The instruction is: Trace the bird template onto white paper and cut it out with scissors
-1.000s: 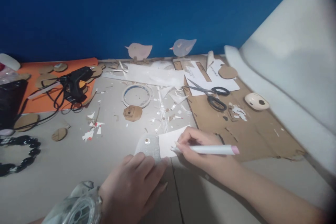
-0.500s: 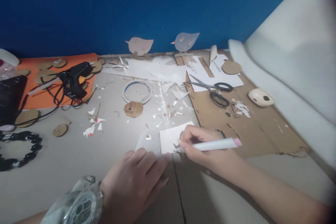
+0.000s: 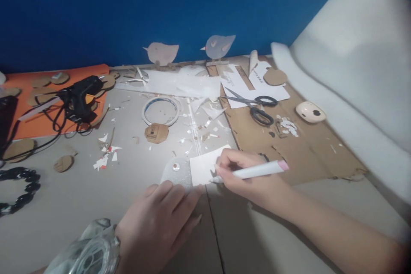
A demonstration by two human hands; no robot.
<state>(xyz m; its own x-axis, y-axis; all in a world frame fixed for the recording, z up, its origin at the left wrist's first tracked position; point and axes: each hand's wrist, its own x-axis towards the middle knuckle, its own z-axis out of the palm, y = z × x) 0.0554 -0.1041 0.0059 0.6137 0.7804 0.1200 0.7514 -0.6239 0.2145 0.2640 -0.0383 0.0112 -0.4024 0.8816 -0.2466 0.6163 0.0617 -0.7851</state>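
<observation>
- White pen (image 3: 253,171) with a pink cap sits in the right hand (image 3: 244,175), just right of centre; the fingers are closed around its barrel, and its tip touches a small white card (image 3: 202,167).
- The card lies on the pale surface (image 3: 80,197), its left edge overlapping a glittery grey piece (image 3: 173,173).
- The left hand (image 3: 160,222), at lower centre, lies flat and holds nothing; its fingers (image 3: 168,192) are stretched out with their tips on the near edge of the grey piece. A clear watch (image 3: 93,252) is on that wrist.
- Brown cardboard (image 3: 305,154) spreads to the right of the card, carrying black-handled scissors (image 3: 257,109) on white paper.
- A tape ring (image 3: 160,110) lies above centre, with paper scraps around it.
- A black glue gun (image 3: 78,98) and its cord rest on an orange sheet (image 3: 38,120) at the upper left.
- Two paper birds (image 3: 162,53) stand against the blue wall at the top.
- A black chain (image 3: 19,188) lies at the left edge.
</observation>
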